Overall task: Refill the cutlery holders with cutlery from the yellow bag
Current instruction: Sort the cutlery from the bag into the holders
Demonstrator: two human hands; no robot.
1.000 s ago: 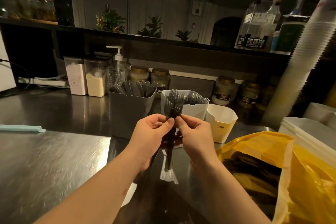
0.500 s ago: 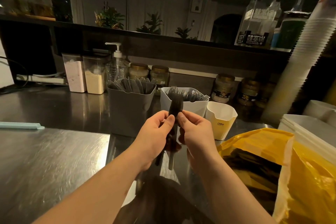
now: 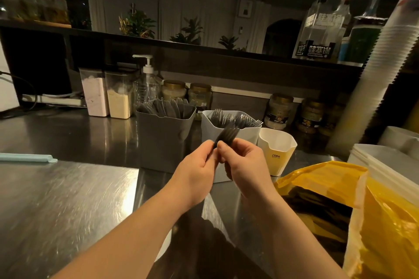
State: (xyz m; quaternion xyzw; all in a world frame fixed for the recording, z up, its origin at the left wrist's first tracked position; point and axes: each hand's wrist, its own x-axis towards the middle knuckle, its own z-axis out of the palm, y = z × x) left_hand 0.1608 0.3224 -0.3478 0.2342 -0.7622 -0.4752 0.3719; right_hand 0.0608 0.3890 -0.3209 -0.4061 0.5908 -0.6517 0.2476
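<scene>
Black forks (image 3: pixel 227 136) pinched by left grip (image 3: pixel 195 174) and right grip (image 3: pixel 246 167); handles hidden behind them.

three holders (image 3: pixel 229 140) in row on counter (image 3: pixel 68 199), forks (image 3: pixel 226 137) held before middle one, bag (image 3: pixel 362 210) right, jars (image 3: pixel 281 108) behind

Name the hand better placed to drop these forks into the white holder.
Right, probably. Both hands pinch the black forks, but the right hand sits directly before the white holder, which holds forks; the left hand lies nearer the grey holder.
</scene>
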